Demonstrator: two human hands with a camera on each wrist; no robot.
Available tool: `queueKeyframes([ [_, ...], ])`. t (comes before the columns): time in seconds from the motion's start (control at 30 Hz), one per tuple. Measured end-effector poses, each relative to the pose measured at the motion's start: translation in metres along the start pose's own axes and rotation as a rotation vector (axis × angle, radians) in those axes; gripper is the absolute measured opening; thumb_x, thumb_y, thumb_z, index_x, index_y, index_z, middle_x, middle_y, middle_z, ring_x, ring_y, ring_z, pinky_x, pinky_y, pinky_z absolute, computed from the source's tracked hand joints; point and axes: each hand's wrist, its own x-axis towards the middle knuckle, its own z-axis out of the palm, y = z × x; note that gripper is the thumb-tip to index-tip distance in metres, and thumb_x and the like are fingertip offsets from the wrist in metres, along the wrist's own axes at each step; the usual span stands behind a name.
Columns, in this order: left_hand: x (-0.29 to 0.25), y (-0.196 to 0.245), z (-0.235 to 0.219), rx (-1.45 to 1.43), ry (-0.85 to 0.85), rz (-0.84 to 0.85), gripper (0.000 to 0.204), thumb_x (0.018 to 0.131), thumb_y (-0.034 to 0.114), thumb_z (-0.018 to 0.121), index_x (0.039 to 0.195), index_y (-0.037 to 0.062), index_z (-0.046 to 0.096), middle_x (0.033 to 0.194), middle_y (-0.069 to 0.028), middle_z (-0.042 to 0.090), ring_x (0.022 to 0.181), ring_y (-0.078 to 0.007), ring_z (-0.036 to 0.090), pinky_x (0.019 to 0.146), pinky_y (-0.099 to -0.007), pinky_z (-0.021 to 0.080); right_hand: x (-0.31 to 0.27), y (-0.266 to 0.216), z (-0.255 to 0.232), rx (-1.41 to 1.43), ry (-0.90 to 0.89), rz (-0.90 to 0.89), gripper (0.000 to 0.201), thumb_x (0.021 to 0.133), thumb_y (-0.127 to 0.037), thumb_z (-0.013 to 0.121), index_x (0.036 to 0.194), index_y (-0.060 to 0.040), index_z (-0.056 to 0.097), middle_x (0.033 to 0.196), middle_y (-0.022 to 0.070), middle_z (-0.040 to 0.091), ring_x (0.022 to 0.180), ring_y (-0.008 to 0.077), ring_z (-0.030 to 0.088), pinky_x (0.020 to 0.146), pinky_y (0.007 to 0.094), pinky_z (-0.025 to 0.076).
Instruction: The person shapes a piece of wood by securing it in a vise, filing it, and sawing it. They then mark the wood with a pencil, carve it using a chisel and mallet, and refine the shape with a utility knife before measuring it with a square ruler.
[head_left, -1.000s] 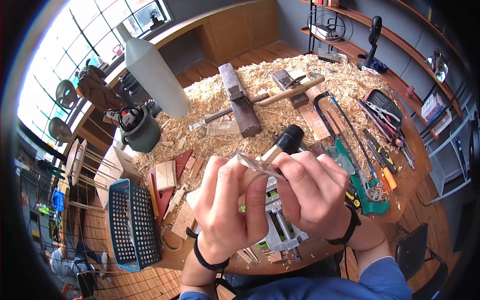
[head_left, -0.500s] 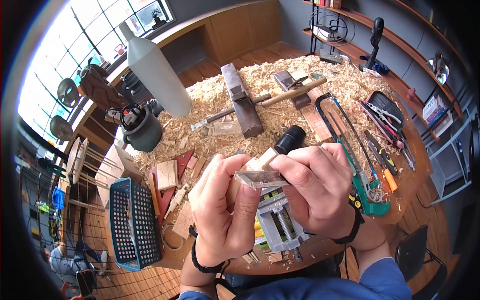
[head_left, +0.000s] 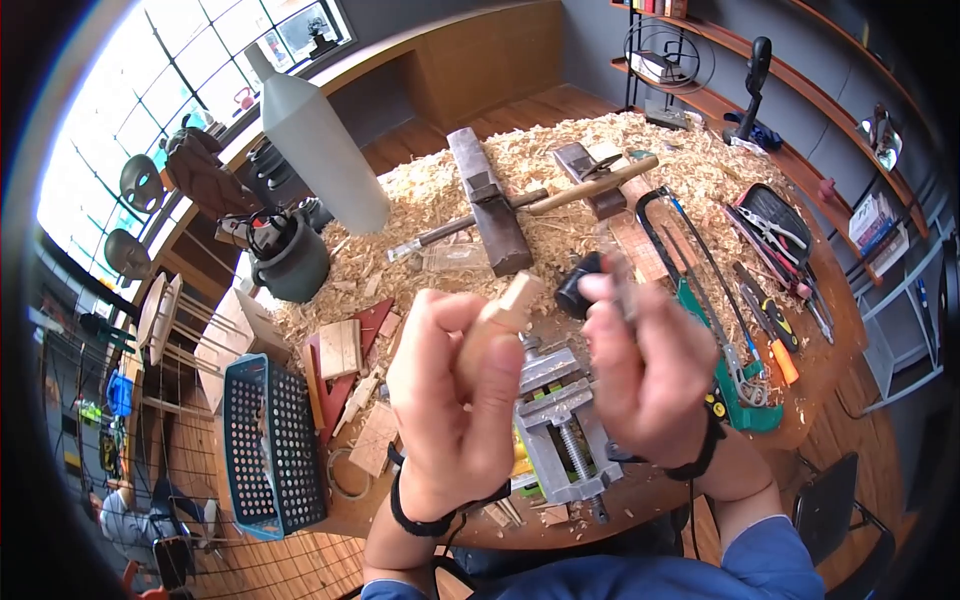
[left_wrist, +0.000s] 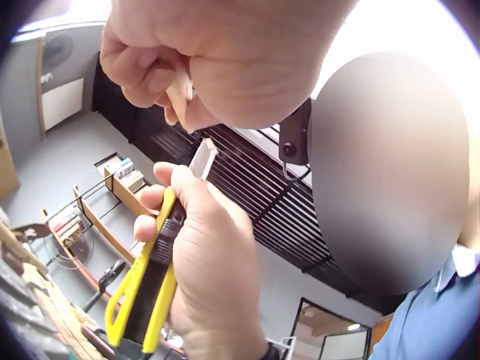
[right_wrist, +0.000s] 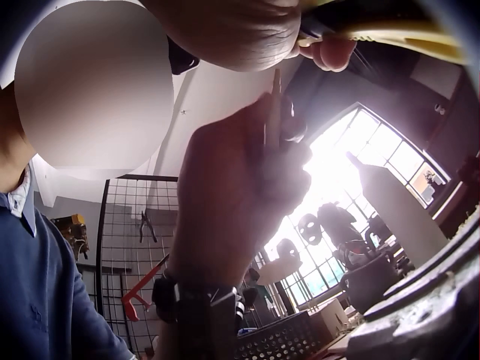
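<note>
My left hand (head_left: 440, 410) holds a small whittled piece of wood (head_left: 518, 298), its pale, squared end pointing up past the thumb. In my right hand (head_left: 655, 380) is a yellow and black utility knife, blurred in the head view. The left wrist view shows its handle (left_wrist: 154, 274) gripped by the fingers and its blade (left_wrist: 202, 159) standing up, apart from the wood. In the right wrist view the thin wood tip rises from the left fist (right_wrist: 232, 172). Below the hands is a metal vise (head_left: 570, 440) on the table, with a black cylindrical head (head_left: 578, 285) behind.
Wood shavings (head_left: 420, 180) cover much of the table, with wooden planes (head_left: 490, 205) lying on them. A green-handled hacksaw (head_left: 710, 345) and a tool pouch (head_left: 770, 225) lie at right. At left stand a perforated basket (head_left: 270, 450), a dark pot (head_left: 292, 265) and a large pale bottle (head_left: 325, 150).
The right hand has drawn the knife away from the wood, to the right, and turned the blade upward. The left hand keeps hold of the wood, whose squared end now shows.
</note>
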Motion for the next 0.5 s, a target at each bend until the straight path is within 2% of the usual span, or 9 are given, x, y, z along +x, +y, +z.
queueKeyframes([
  [0.03,0.002,0.008,-0.003,-0.238,-0.023,-0.184,0.017,0.108,0.010,0.060,0.120,-0.0029,0.056,0.088,-0.0027,0.058,0.073,-0.0075,0.050,0.061,-0.0280,0.042,0.002,0.001,-0.005,0.028,-0.018,0.094,0.016,0.100,-0.002,0.068,0.115,0.0016,0.072,0.087,0.0129,0.071,0.067,0.0289,0.068,0.061,0.0380,0.052],
  [0.07,0.001,0.007,-0.005,-0.373,-0.006,-0.276,0.024,0.111,0.020,0.058,0.123,0.0000,0.058,0.096,-0.0007,0.056,0.074,-0.0028,0.043,0.062,-0.0193,0.033,0.004,0.001,-0.011,0.053,-0.033,0.189,0.015,0.101,-0.002,0.067,0.114,0.0023,0.072,0.090,0.0158,0.073,0.070,0.0313,0.070,0.064,0.0396,0.053],
  [0.13,0.008,0.002,-0.006,-0.557,-0.009,-0.315,0.025,0.111,0.022,0.057,0.123,0.0004,0.057,0.095,-0.0013,0.057,0.073,-0.0033,0.044,0.061,-0.0194,0.032,0.007,0.004,-0.010,0.071,-0.043,0.161,0.015,0.101,-0.002,0.067,0.114,0.0028,0.072,0.091,0.0163,0.073,0.074,0.0320,0.071,0.066,0.0397,0.054],
  [0.17,0.009,-0.003,-0.007,-0.603,-0.025,-0.318,0.025,0.111,0.023,0.056,0.123,0.0009,0.057,0.095,-0.0017,0.058,0.073,-0.0040,0.044,0.062,-0.0199,0.033,0.007,0.005,-0.009,0.080,-0.047,0.154,0.015,0.101,-0.002,0.067,0.114,0.0031,0.072,0.091,0.0165,0.073,0.076,0.0322,0.071,0.068,0.0397,0.054],
  [0.2,0.008,-0.013,-0.009,-0.611,-0.072,-0.243,0.025,0.111,0.022,0.056,0.124,0.0011,0.056,0.099,-0.0027,0.059,0.074,-0.0053,0.046,0.066,-0.0200,0.036,0.008,0.006,-0.007,0.089,-0.051,0.146,0.015,0.101,-0.002,0.067,0.114,0.0034,0.072,0.091,0.0166,0.073,0.078,0.0324,0.071,0.069,0.0397,0.054],
  [0.3,0.008,-0.010,-0.004,-0.619,-0.034,-0.274,0.023,0.112,0.020,0.055,0.125,0.0007,0.056,0.103,-0.0035,0.060,0.076,-0.0071,0.048,0.069,-0.0214,0.038,0.008,0.007,-0.008,0.110,-0.047,0.116,0.014,0.101,-0.001,0.067,0.113,0.0030,0.072,0.092,0.0167,0.073,0.077,0.0327,0.071,0.068,0.0398,0.054],
  [0.37,0.007,-0.015,-0.006,-0.698,-0.058,-0.272,0.020,0.112,0.014,0.055,0.126,-0.0007,0.056,0.107,-0.0061,0.063,0.083,-0.0106,0.058,0.075,-0.0247,0.048,0.009,0.006,-0.010,0.099,-0.070,0.151,0.014,0.101,-0.001,0.067,0.113,0.0027,0.073,0.091,0.0166,0.073,0.077,0.0329,0.071,0.068,0.0396,0.054],
  [0.4,0.008,-0.013,-0.004,-0.696,-0.057,-0.269,0.020,0.112,0.014,0.055,0.126,-0.0007,0.056,0.107,-0.0061,0.063,0.083,-0.0106,0.058,0.075,-0.0247,0.048,0.009,0.006,-0.011,0.097,-0.078,0.162,0.013,0.101,-0.001,0.067,0.113,0.0026,0.073,0.091,0.0166,0.073,0.077,0.0329,0.071,0.068,0.0395,0.054],
  [0.5,0.009,-0.009,-0.002,-0.724,0.021,-0.370,0.021,0.112,0.011,0.057,0.130,0.0002,0.053,0.103,-0.0086,0.070,0.093,-0.0114,0.069,0.083,-0.0258,0.054,0.009,0.008,-0.011,0.112,-0.054,0.189,0.013,0.102,-0.003,0.067,0.112,0.0026,0.073,0.089,0.0166,0.073,0.076,0.0327,0.071,0.068,0.0388,0.053],
])
